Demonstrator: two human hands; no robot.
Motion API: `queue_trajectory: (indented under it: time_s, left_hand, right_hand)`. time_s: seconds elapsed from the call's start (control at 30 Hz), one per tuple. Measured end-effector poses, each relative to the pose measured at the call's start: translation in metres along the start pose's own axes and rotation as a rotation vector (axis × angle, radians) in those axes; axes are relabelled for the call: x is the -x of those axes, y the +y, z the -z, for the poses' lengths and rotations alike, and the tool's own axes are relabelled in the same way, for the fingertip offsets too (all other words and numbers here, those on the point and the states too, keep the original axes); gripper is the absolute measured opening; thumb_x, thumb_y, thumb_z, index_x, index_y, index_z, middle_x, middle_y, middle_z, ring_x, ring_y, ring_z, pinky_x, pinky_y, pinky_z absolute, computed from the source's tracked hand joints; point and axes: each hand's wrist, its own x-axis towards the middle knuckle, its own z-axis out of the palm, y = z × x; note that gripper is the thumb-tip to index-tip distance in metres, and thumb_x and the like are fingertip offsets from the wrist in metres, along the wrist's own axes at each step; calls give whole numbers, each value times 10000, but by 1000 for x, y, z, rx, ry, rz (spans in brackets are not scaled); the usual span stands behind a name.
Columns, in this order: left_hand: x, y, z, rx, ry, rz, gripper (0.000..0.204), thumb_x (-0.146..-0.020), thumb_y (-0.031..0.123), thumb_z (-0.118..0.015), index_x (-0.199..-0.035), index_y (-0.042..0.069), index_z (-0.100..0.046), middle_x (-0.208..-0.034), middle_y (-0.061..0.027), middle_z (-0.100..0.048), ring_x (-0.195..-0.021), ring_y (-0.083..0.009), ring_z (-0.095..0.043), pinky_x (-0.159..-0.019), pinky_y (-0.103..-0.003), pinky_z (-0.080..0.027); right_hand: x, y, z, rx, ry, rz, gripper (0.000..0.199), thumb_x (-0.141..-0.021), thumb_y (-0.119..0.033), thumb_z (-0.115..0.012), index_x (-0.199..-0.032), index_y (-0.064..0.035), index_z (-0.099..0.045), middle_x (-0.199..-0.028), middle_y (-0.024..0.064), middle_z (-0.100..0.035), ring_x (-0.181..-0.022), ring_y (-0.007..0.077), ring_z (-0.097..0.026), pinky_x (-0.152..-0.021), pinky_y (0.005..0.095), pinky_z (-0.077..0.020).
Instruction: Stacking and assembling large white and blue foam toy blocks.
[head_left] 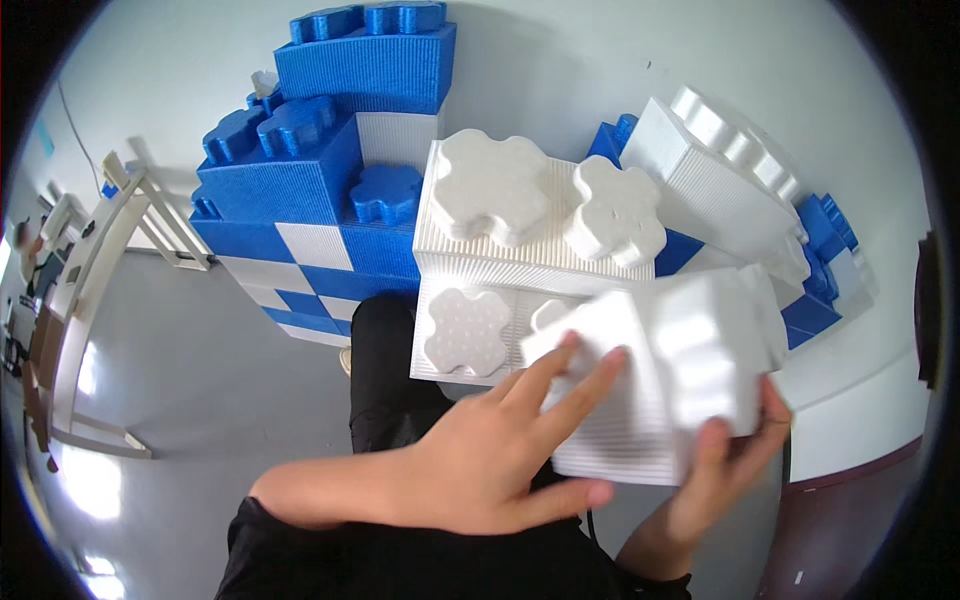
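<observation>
A large white building block (620,440) with ribbed sides and a lobed, flower-shaped stud end is tilted in front of me, slightly blurred. My right hand (735,455) grips it from the lower right, thumb on the near side and fingers partly hidden. Across its ribbed face lies my left hand (500,440), fingers spread and thumb stretched out below. Just behind is a stack of white ribbed blocks (520,272). Two big lobed studs (490,187) show on its upper step, and a dotted stud (467,330) on the lower one. The held block partly covers another stud there.
Blue and white blocks (270,185) are stacked against the wall at the left. More white blocks (700,185) and blue blocks (828,228) lean at the right. A white-framed table (95,260) stands at the far left, with a person (28,245) beyond it. Grey floor lies below.
</observation>
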Motion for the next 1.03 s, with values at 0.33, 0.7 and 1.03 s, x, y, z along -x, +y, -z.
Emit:
queue_trajectory:
  time_s: [0.33, 0.7, 1.03]
  left_hand:
    - [59, -77, -27, 681, 683, 214, 1046, -835, 473, -695, -1436, -83, -44, -1518, -290, -123, -1405, -348, -232, -1139, -481, -200]
    - [47, -113, -7, 835, 491, 226, 1091, -861, 714, -448, -1502, -46, 0, -1564, -232, -89, -1444, -316, -167, -1164, -462, -140]
    - [-4, -173, -10, 1137, 653, 409, 850, -924, 665, -393, -1535, 122, -160, -1530, -139, -292, -1370, -288, -356, -1116, -426, -319]
  right_hand:
    - [12, -19, -51, -63, -947, 321, 547, -790, -278, -705, -1238, 9, -579, -1248, 233, -392, -1163, 358, -425, -981, 451, -377]
    - [-41, 150, -28, -423, -265, -418, 550, -936, -344, -518, -1371, -20, -425, -1373, 193, -451, -1239, 292, -480, -1048, 401, -388]
    - [-32, 193, -100, -1108, -541, -982, 964, -888, -743, -334, -1526, -43, -152, -1581, 91, -169, -1431, 282, -228, -1160, 414, -224]
